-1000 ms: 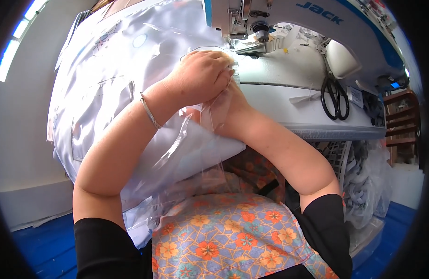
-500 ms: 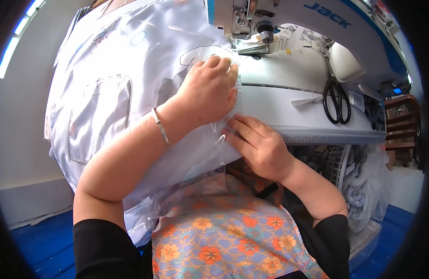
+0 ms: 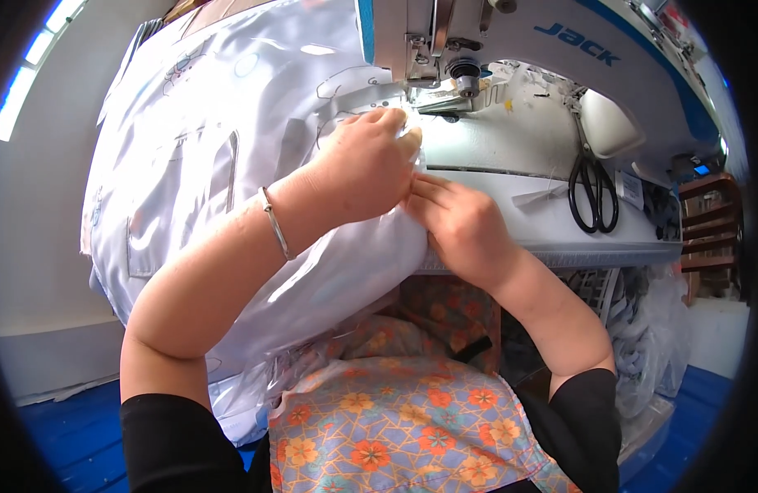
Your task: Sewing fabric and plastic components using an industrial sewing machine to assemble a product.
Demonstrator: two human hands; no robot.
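A large sheet of shiny white fabric point(image 3: 255, 107) with printed line drawings covers the left of the sewing table and drapes over its front edge. My left hand point(image 3: 366, 160) lies over its right edge, fingers bent and closed on the cloth just in front of the needle area. Close below and to the right, my right hand point(image 3: 465, 226) pinches the same edge, its fingertips near my left palm. The sewing machine point(image 3: 518, 37) stands above, its presser foot area point(image 3: 420, 86) just beyond my left fingertips. What lies under my left palm is hidden.
Black-handled scissors point(image 3: 593, 193) lie on the right of the table, by a small clear scrap point(image 3: 536, 197). A ruler strip point(image 3: 551, 256) runs along the front edge. Below it hangs a clear plastic bag point(image 3: 654, 329). A wooden chair point(image 3: 711, 218) stands at far right.
My right hand has moved up along the fabric edge, closer to my left hand. The clear film that hung between them no longer shows there, and the white fabric bulges toward me.
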